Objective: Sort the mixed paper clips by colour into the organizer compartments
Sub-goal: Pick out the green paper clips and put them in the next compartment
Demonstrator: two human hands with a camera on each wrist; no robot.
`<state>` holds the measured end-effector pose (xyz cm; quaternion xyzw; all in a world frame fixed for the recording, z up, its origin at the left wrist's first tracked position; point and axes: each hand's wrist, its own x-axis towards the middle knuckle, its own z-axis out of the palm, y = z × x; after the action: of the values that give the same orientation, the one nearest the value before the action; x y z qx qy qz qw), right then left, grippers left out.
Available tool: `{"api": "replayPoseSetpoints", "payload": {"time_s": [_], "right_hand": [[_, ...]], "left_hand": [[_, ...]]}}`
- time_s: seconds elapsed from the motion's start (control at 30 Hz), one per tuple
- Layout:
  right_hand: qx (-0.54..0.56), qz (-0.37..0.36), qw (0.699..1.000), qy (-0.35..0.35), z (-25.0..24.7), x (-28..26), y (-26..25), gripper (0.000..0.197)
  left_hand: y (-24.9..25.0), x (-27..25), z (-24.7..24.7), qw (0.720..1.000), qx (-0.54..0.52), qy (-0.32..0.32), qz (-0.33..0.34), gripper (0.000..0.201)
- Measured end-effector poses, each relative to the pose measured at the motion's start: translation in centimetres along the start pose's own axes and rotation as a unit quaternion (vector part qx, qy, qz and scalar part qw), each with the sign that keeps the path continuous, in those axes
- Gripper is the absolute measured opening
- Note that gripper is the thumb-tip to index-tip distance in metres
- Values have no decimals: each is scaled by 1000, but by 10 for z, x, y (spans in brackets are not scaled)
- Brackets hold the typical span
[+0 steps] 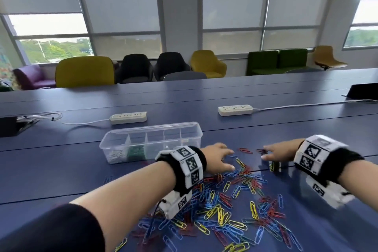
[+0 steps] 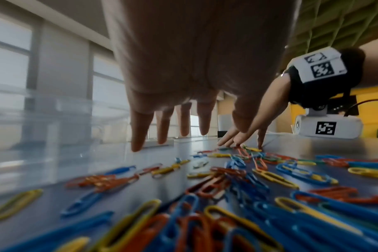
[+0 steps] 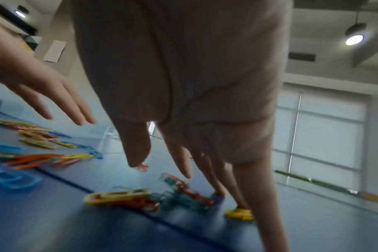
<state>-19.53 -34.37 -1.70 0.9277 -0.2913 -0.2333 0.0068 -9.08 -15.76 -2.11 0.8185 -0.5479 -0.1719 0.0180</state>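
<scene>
Paper clips [image 1: 235, 206], plastic-coated bent wire loops in blue, red, yellow and a few green, lie as a wide loose heap on the blue matt surface [image 1: 306, 129], mostly unsorted.

Head view: clear rectangular plastic organizer [image 1: 150, 141] with thin dividers stands beyond the heap, left of centre. Its leftmost compartment holds pale clips, the next green ones; the remaining compartments look empty, though glare hinders a firm reading. Judged early: blue, red and yellow remain to be sorted. Left hand [image 1: 218, 157] and right hand [image 1: 280, 150] hover at the heap's far edge, near each other, fingers extended. Two white power strips [image 1: 128, 117] lie farther back.

Left wrist view: left fingers [image 2: 140, 129] spread, straight, holding nothing, above the clips [image 2: 222, 180]; glossy coating, rounded oblong shape.

Right wrist view: right fingers [image 3: 138, 146] straight and splayed, their tips down among a small cluster of red, green and yellow clips [image 3: 162, 197]; no pinch visible, though blur limits certainty.
</scene>
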Motion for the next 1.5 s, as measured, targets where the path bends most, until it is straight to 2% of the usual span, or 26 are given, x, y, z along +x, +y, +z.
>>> {"api": "replayPoseSetpoints", "payload": {"time_s": [0.13, 0.33, 0.37, 0.43, 0.53, 0.63, 0.73, 0.8, 0.87, 1.03, 1.1, 1.17, 1.27, 1.37, 1.5], "right_hand": [[0, -29, 1000, -8, 16, -3, -12, 65], [1, -155, 988, -19, 16, -36, -35, 57], [15, -174, 985, -6, 12, -38, -34, 54], [30, -189, 981, 35, 3, -40, -28, 49], [32, -160, 983, 83, -3, -37, -13, 39], [30, -143, 987, 64, 0, -34, -4, 39], [39, -168, 985, 28, 9, -36, -5, 44], [48, -178, 982, 25, 13, -38, -6, 45], [47, -177, 982, 35, 14, -38, -8, 42], [51, -155, 984, 69, 10, -27, -17, 33], [58, -158, 982, 81, 7, -18, -24, 30], [70, -162, 980, 86, 4, -9, -32, 27], [95, -157, 980, 73, 2, 6, -40, 19], [113, -164, 979, 50, 0, 15, -41, 20], [95, -180, 979, 28, 0, 20, -41, 24]], "left_hand": [[7, 9, 11, 991, 62, -110, -52, 70], [-14, -25, 4, 983, 87, -156, -42, 74], [-16, -30, 2, 984, 86, -148, -40, 72], [-12, -33, 1, 992, 81, -92, -20, 61], [5, -23, 1, 996, 81, -8, 23, 50], [27, -10, 6, 992, 104, -28, 65, 55], [37, -7, 14, 983, 153, -91, 51, 58], [34, -11, 14, 981, 159, -109, 34, 58], [26, -19, 11, 984, 152, -95, 24, 56], [18, -17, -1, 997, 71, 37, -13, 43], [20, -8, -3, 997, 47, 64, -14, 33], [21, 0, -2, 997, 33, 68, -24, 28], [18, 6, -1, 997, 30, 43, -50, 31], [11, 8, 3, 997, 25, 31, -59, 35], [5, 7, 5, 998, -5, 37, -50, 28]]}}
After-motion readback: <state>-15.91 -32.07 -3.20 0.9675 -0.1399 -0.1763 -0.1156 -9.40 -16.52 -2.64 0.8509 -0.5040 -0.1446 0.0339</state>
